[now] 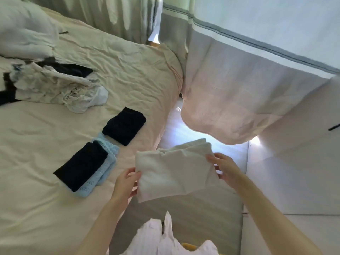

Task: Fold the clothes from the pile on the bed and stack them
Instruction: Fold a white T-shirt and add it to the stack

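You've got the folded white garment (174, 172) in the air off the bed (36, 181) edge, left hand (127, 183) and right hand (223, 168) pinching its short ends. Stacks (88, 166) lie to your left; left hand is nearer.

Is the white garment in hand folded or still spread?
Folded. The white garment forms a compact layered rectangle, held off the bed edge by the left hand and right hand.
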`<state>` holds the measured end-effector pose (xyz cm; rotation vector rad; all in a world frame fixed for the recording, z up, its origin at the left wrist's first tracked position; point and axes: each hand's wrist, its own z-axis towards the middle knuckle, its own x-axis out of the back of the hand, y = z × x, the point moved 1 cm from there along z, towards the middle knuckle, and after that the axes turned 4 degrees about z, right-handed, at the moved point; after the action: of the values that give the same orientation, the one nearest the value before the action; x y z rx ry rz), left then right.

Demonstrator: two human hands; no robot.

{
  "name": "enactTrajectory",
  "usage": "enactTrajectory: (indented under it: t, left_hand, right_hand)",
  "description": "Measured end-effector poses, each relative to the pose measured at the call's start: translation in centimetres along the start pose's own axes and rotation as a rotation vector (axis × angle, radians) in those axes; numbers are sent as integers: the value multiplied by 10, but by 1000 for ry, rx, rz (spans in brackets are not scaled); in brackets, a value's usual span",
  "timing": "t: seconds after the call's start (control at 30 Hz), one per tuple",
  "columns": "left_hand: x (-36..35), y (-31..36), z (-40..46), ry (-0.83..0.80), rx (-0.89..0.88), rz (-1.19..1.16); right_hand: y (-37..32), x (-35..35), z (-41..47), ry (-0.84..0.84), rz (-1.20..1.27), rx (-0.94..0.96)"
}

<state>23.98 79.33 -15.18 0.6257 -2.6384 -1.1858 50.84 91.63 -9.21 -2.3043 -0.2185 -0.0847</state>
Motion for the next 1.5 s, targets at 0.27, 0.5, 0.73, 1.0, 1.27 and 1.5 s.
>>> enactTrajectory:
  t: [0.27, 0.5, 0.73, 1.0, 1.27, 1.5]
  left_hand:
    - [9, 29, 80, 258, 5, -235]
    - [52, 59, 188, 497, -43, -321]
    - [84, 48, 269, 695, 37, -334]
    - [81, 41, 292, 865, 237, 235]
    - [70, 49, 329, 438, -85, 1168]
    - [91, 57, 338, 208, 67, 1248]
  right_hand:
    - [-110, -89, 135, -248, -281, 136]
    - [-173, -233, 263, -387, -480, 262]
    - [-183, -347, 359, -424, -597, 360]
    - [-148, -388, 406, -194, -1023, 467]
    - [-88, -372, 395, -636, -1810, 1089]
    - [-95, -374, 382, -639, -1790, 943]
